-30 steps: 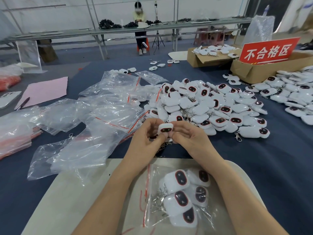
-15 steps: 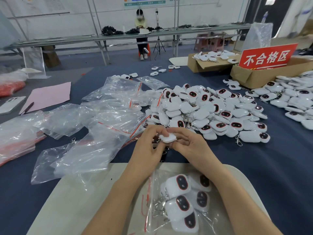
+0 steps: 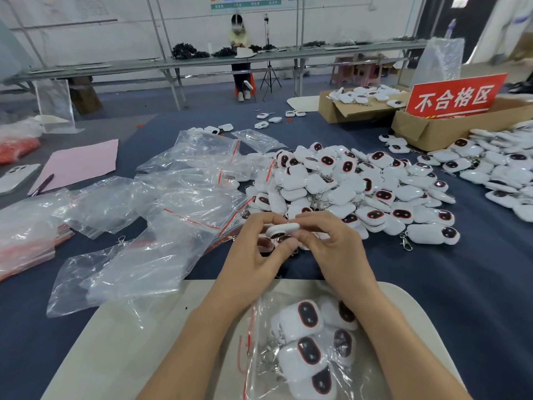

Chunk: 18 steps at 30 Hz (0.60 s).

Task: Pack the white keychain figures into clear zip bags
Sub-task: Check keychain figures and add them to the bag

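A white keychain figure (image 3: 282, 228) with a dark red-rimmed face is pinched between my left hand (image 3: 253, 255) and my right hand (image 3: 331, 246), tilted almost edge-on with its face turned down. Both hands hover above the blue table, just in front of a big heap of white figures (image 3: 360, 186). Near me, on a beige board (image 3: 138, 342), lies a clear zip bag (image 3: 265, 368) with a red seal strip, holding several figures (image 3: 308, 336). Empty clear zip bags (image 3: 173, 203) lie piled to the left.
More figures (image 3: 501, 174) lie at the far right. Two cardboard boxes (image 3: 427, 131) with a red sign (image 3: 454, 96) stand at the back right. A pink sheet (image 3: 78, 163), a pen (image 3: 43, 184) and a phone (image 3: 16, 176) lie at the left. A person (image 3: 240, 53) sits far behind.
The figure between my hands has turned from face-up toward me to nearly flat with its face down. Both hands stay in place; the camera view has dipped slightly.
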Each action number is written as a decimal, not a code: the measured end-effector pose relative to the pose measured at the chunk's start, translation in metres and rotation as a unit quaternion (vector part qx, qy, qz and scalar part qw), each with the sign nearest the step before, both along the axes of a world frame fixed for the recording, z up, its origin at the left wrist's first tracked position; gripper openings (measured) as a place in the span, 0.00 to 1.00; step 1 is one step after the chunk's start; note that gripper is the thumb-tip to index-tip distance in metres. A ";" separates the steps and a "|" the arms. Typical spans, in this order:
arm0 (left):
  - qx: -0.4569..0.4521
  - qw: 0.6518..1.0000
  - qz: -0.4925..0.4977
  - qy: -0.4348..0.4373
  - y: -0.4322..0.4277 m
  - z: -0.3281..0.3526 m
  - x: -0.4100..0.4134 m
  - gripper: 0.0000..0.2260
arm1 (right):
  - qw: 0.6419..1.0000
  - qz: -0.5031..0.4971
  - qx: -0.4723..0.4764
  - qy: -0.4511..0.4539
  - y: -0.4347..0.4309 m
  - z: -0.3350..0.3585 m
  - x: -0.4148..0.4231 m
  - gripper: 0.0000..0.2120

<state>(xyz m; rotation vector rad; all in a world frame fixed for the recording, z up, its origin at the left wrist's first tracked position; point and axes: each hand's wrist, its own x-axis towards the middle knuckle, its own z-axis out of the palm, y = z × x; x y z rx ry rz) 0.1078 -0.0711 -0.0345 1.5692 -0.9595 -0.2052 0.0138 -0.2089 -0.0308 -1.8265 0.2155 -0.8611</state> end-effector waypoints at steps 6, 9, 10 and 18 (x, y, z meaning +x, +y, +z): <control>-0.023 0.999 0.028 0.021 0.002 0.004 0.002 0.09 | 0.997 0.039 0.063 0.010 0.005 0.003 0.000 0.11; -0.019 0.999 0.022 0.043 0.002 0.003 0.001 0.11 | 0.995 0.044 0.090 0.009 0.006 0.002 0.001 0.09; -0.019 0.998 0.019 0.049 0.003 0.003 0.001 0.11 | 0.995 0.040 0.092 0.011 0.006 0.001 0.001 0.09; -0.022 0.997 0.008 0.074 0.002 0.002 0.001 0.11 | 0.997 0.032 0.072 0.016 0.005 -0.002 0.003 0.10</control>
